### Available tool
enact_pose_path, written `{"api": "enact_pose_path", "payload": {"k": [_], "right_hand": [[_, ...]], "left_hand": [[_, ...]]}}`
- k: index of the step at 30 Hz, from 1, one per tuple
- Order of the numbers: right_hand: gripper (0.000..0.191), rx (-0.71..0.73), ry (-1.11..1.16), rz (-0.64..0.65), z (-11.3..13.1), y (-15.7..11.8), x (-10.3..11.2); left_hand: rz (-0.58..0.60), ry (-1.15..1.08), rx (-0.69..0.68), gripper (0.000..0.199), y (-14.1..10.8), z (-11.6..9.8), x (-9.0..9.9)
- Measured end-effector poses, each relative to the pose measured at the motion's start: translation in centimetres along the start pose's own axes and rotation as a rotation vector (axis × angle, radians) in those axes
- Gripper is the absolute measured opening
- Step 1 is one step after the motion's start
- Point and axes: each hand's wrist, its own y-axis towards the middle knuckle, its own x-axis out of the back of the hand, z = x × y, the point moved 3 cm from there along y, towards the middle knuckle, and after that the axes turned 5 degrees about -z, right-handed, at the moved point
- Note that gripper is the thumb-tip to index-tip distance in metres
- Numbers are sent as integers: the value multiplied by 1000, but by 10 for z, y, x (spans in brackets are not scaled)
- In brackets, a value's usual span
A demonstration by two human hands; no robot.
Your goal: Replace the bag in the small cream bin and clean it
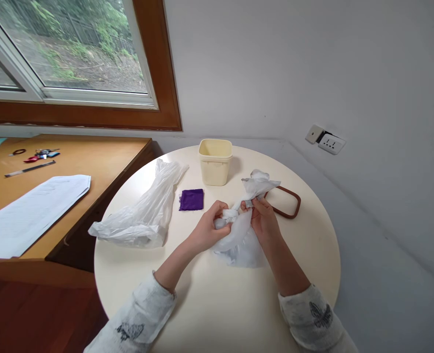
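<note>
At centre left, a crumpled white plastic bag (139, 215) lies near a square purple cloth (191, 200). At centre, below a cream plastic tub (216, 171), the left hand (210, 226) pinches a bunched translucent bag (241, 245); the right hand's (267, 223) fingers close on its twisted neck, seemingly keeping it steady. Its top partly overlaps a brown rectangular frame (298, 202).
</note>
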Motion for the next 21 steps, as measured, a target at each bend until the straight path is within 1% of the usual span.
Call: {"api": "enact_pose_path", "payload": {"k": [3, 7, 11, 14, 16, 17, 19, 21], "right_hand": [[13, 8, 42, -64, 3, 0, 0], [10, 42, 75, -109, 7, -2, -1], [13, 100, 59, -131, 8, 1, 2], [14, 91, 48, -115, 6, 5, 7], [15, 82, -10, -63, 7, 7, 10], [16, 85, -74, -34, 8, 7, 11], [19, 85, -286, 37, 12, 6, 11], [27, 42, -503, 160, 14, 2, 9]], "left_hand": [[12, 23, -14, 15, 0, 0, 0], [58, 11, -8, 15, -1, -2, 1], [108, -37, 22, 17, -3, -3, 1], [107, -78, 48, 15, -2, -3, 1], [70, -125, 81, 16, -1, -1, 2], [33, -154, 105, 18, 0, 2, 2], [-73, -217, 158, 23, 4, 9, 5], [-187, -261, 188, 29, 8, 19, 10]]}}
